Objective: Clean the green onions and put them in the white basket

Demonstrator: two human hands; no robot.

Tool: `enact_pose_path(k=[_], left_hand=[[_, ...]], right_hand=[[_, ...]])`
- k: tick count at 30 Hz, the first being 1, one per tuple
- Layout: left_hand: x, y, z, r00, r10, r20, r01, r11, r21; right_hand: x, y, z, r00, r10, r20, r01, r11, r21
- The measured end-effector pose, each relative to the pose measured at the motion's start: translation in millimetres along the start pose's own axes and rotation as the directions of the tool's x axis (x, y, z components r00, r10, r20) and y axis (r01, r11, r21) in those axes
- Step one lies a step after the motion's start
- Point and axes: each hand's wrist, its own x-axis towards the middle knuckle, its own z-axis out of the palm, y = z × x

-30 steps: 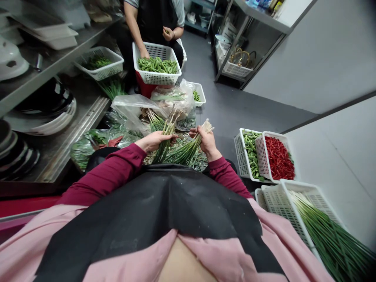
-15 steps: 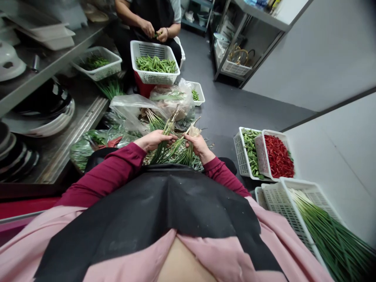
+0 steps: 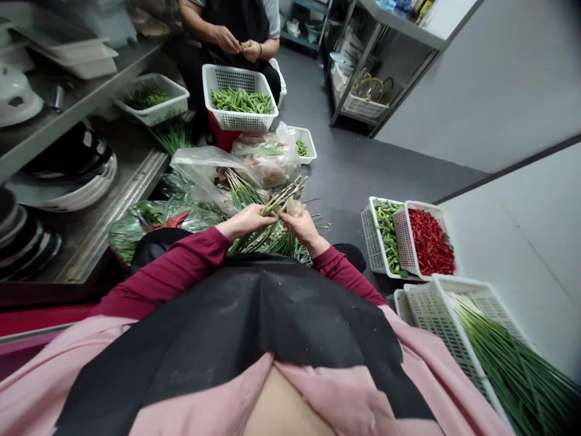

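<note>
My left hand [image 3: 245, 220] grips a bunch of green chive stalks [image 3: 280, 198] whose root ends point up and to the right. My right hand [image 3: 303, 227] holds a second small bunch close beside it, fingers near the pale root ends [image 3: 294, 207]. The two hands almost touch above my black apron [image 3: 254, 327]. More loose green stalks [image 3: 290, 245] lie under the hands. Clear plastic bags of greens [image 3: 213, 172] sit just beyond them on the floor.
A white basket of cleaned chives [image 3: 481, 339] stands at my right, with baskets of green beans [image 3: 385, 233] and red chillies [image 3: 426, 242] behind it. Another person [image 3: 236, 30] sits opposite over a basket of green pods [image 3: 240, 100]. Metal shelves with dishes [image 3: 68, 163] run along the left.
My right hand has moved left to meet the left hand, bringing its bunch in. The stalks in my left hand have tilted to the right. The other person's hands rose from the basket.
</note>
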Motion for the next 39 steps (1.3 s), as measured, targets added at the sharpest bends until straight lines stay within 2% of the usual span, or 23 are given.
enact_pose_path(k=[3, 5, 7, 9, 11, 14, 18, 22, 23, 24, 26, 28, 30, 32, 34, 36, 38, 39], left_hand=[[3, 0, -1.6, 0.999, 0.018, -0.039, -0.015, 0.997, 0.075], [5, -2, -5.3, 0.996, 0.061, -0.062, -0.051, 0.987, 0.151], [6, -7, -12.4, 0.993, 0.097, -0.062, -0.081, 0.970, 0.229], [6, -17, -22.9, 0.996, 0.090, -0.028, -0.079, 0.955, 0.286], [6, -28, -35.3, 0.999, 0.052, 0.005, -0.051, 0.947, 0.317], [6, -45, -51.9, 1.000, 0.007, -0.011, -0.003, 0.951, 0.308], [10, -64, -65.8, 0.998, -0.049, -0.027, 0.055, 0.962, 0.268], [10, -84, -78.9, 0.986, -0.092, -0.139, 0.124, 0.963, 0.240], [9, -88, -81.9, 0.980, -0.117, -0.164, 0.149, 0.968, 0.201], [8, -90, -84.1, 0.973, -0.138, -0.186, 0.166, 0.975, 0.146], [7, -90, -85.3, 0.966, -0.149, -0.213, 0.159, 0.987, 0.029], [7, -80, -81.0, 0.969, -0.125, -0.213, 0.117, 0.992, -0.049], [7, -65, -71.8, 0.981, -0.105, -0.166, 0.093, 0.993, -0.077], [7, -49, -59.0, 0.992, -0.104, -0.076, 0.098, 0.992, -0.078], [7, -35, -44.5, 0.995, -0.101, 0.023, 0.102, 0.994, -0.050], [7, -24, -30.4, 0.990, -0.097, 0.103, 0.100, 0.995, -0.020], [8, -18, -19.7, 0.984, -0.103, 0.147, 0.109, 0.994, -0.030], [9, -16, -16.6, 0.981, -0.106, 0.159, 0.118, 0.991, -0.065]], right_hand=[[-4, 0, 0, 0.999, -0.029, 0.037, 0.036, 0.982, -0.184], [-4, 0, -5, 0.999, -0.041, 0.024, 0.045, 0.971, -0.233], [-2, -3, -14, 0.999, -0.035, -0.030, 0.030, 0.984, -0.176], [2, -8, -28, 0.992, -0.010, -0.126, 0.007, 1.000, -0.025], [6, -16, -45, 0.972, 0.017, -0.236, 0.013, 0.992, 0.125], [12, -28, -70, 0.931, 0.013, -0.365, 0.077, 0.970, 0.231], [18, -33, -89, 0.897, -0.028, -0.440, 0.133, 0.969, 0.208], [20, -34, -99, 0.827, -0.117, -0.549, 0.202, 0.975, 0.095], [19, -33, -100, 0.844, -0.132, -0.520, 0.179, 0.983, 0.040], [18, -30, -99, 0.887, -0.121, -0.446, 0.123, 0.992, -0.024], [17, -19, -91, 0.974, -0.011, -0.227, -0.029, 0.984, -0.175], [17, -4, -76, 0.991, 0.088, -0.099, -0.113, 0.950, -0.292], [18, 9, -59, 0.989, 0.068, -0.130, -0.106, 0.945, -0.310], [18, 13, -42, 0.981, 0.032, -0.193, -0.079, 0.967, -0.244], [18, 9, -28, 0.983, 0.031, -0.182, -0.052, 0.992, -0.112], [17, -1, -18, 0.992, 0.025, -0.121, -0.021, 0.999, 0.036], [17, -11, -14, 0.995, 0.008, -0.100, 0.005, 0.991, 0.131], [17, -15, -14, 0.992, 0.005, -0.125, 0.013, 0.989, 0.146]])
